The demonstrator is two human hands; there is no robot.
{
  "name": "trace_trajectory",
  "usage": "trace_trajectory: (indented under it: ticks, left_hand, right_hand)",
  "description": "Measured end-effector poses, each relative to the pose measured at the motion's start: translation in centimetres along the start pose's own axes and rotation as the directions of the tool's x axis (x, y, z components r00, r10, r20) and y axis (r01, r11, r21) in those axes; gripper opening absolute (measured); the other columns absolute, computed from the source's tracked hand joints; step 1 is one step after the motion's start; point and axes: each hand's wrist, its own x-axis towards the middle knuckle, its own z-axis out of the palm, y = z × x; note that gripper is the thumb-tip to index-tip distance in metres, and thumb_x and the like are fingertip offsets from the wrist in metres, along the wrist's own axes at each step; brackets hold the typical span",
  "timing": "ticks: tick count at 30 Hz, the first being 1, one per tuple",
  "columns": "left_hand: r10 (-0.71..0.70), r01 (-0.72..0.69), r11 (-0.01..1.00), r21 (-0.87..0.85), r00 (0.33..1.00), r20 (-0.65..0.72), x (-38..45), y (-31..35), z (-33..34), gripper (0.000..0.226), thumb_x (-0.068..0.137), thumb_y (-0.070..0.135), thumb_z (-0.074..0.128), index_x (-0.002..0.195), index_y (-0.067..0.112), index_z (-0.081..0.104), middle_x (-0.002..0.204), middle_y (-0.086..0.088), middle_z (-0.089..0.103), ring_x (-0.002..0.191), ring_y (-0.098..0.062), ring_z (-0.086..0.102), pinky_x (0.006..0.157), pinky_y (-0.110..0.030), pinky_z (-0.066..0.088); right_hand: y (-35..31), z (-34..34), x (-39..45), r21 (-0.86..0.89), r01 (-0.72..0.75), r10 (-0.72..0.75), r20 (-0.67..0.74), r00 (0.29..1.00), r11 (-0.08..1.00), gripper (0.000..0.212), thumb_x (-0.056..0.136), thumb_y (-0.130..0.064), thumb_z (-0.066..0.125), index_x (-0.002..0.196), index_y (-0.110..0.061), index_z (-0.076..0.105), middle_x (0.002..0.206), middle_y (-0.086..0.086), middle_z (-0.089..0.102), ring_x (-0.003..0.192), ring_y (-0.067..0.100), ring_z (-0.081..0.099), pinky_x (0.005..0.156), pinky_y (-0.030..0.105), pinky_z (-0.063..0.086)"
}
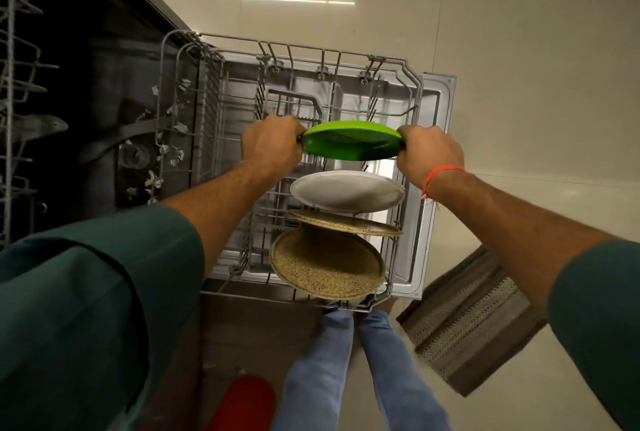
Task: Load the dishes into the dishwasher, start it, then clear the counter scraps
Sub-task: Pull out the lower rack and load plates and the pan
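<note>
So we've got the round bright-green plastic plate (351,140) pinched between both hands, left hand (272,143) curled on its left rim, right hand (429,153) on its right rim. It's tilted over the pulled-out grey wire dishwasher rack (291,59), just behind the racked white plate (347,191) and two speckled tan plates (327,262).

Fingertips of both hands hidden behind green plate (351,141) rim. Red object (244,403) cut off by bottom edge, can't identify. Upper rack (20,49) cropped at left edge. Dishwasher interior left of lower rack (214,111) too dark to read.
</note>
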Motion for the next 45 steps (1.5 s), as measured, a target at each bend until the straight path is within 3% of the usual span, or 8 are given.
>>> trace_trajectory:
  ticks: [9, 17, 23, 27, 30, 39, 41, 45]
  left_hand:
    - [0.045, -0.046, 0.999, -0.011, 0.999, -0.027, 0.6, -0.2, 1.0, 0.02, 0.099, 0.036, 0.06, 0.114, 0.032, 0.074, 0.085, 0.002, 0.07, 0.079, -0.021, 0.064, 0.069, -0.034, 0.051]
    - [0.166, -0.172, 0.975, 0.142, 0.985, 0.055, 0.2, 0.1, 1.6, 0.022, 0.101, 0.039, 0.053, 0.104, 0.03, 0.072, 0.076, 0.003, 0.061, 0.075, -0.022, 0.06, 0.066, -0.032, 0.048]
    - [0.13, -0.144, 0.972, 0.186, 0.988, 0.084, 0.4, 0.5, 2.7, 0.02, 0.1, 0.039, 0.056, 0.103, 0.026, 0.072, 0.067, 0.003, 0.051, 0.071, -0.02, 0.057, 0.065, -0.032, 0.047]
    - [0.043, -0.072, 0.976, 0.203, 0.989, 0.144, 0.9, 0.2, 3.2, 0.017, 0.097, 0.036, 0.061, 0.102, 0.025, 0.072, 0.075, 0.0, 0.06, 0.073, -0.022, 0.059, 0.065, -0.034, 0.048]
    - [-0.015, -0.002, 0.994, 0.107, 0.988, 0.153, 0.6, -0.6, 3.6, 0.018, 0.096, 0.038, 0.064, 0.107, 0.026, 0.072, 0.091, -0.001, 0.068, 0.083, -0.023, 0.063, 0.075, -0.038, 0.057]
    - [-0.056, 0.065, 0.981, -0.18, 0.997, 0.055, -2.3, -0.7, 2.1, 0.033, 0.099, 0.033, 0.058, 0.132, 0.031, 0.06, 0.108, 0.005, 0.071, 0.099, -0.019, 0.064, 0.082, -0.036, 0.052]
    - [-0.072, 0.088, 0.948, -0.305, 0.995, 0.063, -3.3, -0.4, 1.8, 0.04, 0.098, 0.035, 0.059, 0.138, 0.031, 0.055, 0.117, 0.004, 0.07, 0.104, -0.019, 0.064, 0.089, -0.038, 0.054]
    - [-0.104, 0.127, 0.785, -0.606, 0.992, 0.073, -6.2, 0.5, 0.2, 0.053, 0.099, 0.036, 0.059, 0.149, 0.03, 0.043, 0.144, -0.003, 0.057, 0.126, -0.024, 0.057, 0.105, -0.048, 0.049]
  right_hand:
    - [0.2, 0.8, 0.6, -0.031, -0.032, 0.032, 0.021, 0.999, 0.999, 0.021, 0.093, -0.019, 0.06, 0.113, -0.018, 0.069, 0.08, 0.006, 0.062, 0.072, 0.027, 0.058, 0.068, 0.036, 0.052]
    - [-0.7, 1.2, 0.0, -0.135, -0.029, 0.041, 0.085, 0.996, 0.99, 0.028, 0.084, -0.015, 0.066, 0.111, -0.022, 0.071, 0.089, 0.008, 0.066, 0.081, 0.032, 0.063, 0.069, 0.037, 0.05]
    - [-1.4, 1.8, 0.5, -0.146, -0.004, 0.017, 0.089, 0.996, 0.989, 0.029, 0.089, -0.016, 0.066, 0.117, -0.023, 0.07, 0.09, 0.006, 0.066, 0.086, 0.03, 0.064, 0.072, 0.038, 0.053]
    - [-1.5, 1.8, 1.2, -0.098, 0.025, -0.01, 0.151, 0.989, 0.995, 0.038, 0.089, -0.018, 0.071, 0.127, -0.022, 0.066, 0.103, 0.008, 0.071, 0.092, 0.029, 0.065, 0.082, 0.043, 0.058]
    - [-1.2, 1.8, 1.2, 0.023, -0.035, 0.031, 0.174, 0.984, 0.999, 0.047, 0.085, -0.016, 0.075, 0.13, -0.024, 0.064, 0.112, 0.007, 0.073, 0.099, 0.028, 0.066, 0.089, 0.045, 0.057]
    - [-1.2, -0.6, -0.9, 0.327, -0.11, 0.08, 0.102, 0.992, 0.939, 0.045, 0.086, -0.019, 0.076, 0.13, -0.021, 0.065, 0.122, 0.004, 0.07, 0.107, 0.022, 0.065, 0.1, 0.042, 0.053]
    - [-1.6, -1.3, -1.8, 0.368, -0.099, 0.081, 0.063, 0.995, 0.925, 0.043, 0.089, -0.027, 0.072, 0.132, -0.022, 0.064, 0.124, 0.004, 0.069, 0.109, 0.022, 0.065, 0.101, 0.042, 0.053]
    - [-2.9, -3.1, -4.5, 0.473, -0.052, 0.049, 0.02, 0.999, 0.88, 0.043, 0.095, -0.034, 0.065, 0.136, -0.022, 0.061, 0.13, 0.007, 0.066, 0.115, 0.023, 0.063, 0.104, 0.043, 0.05]
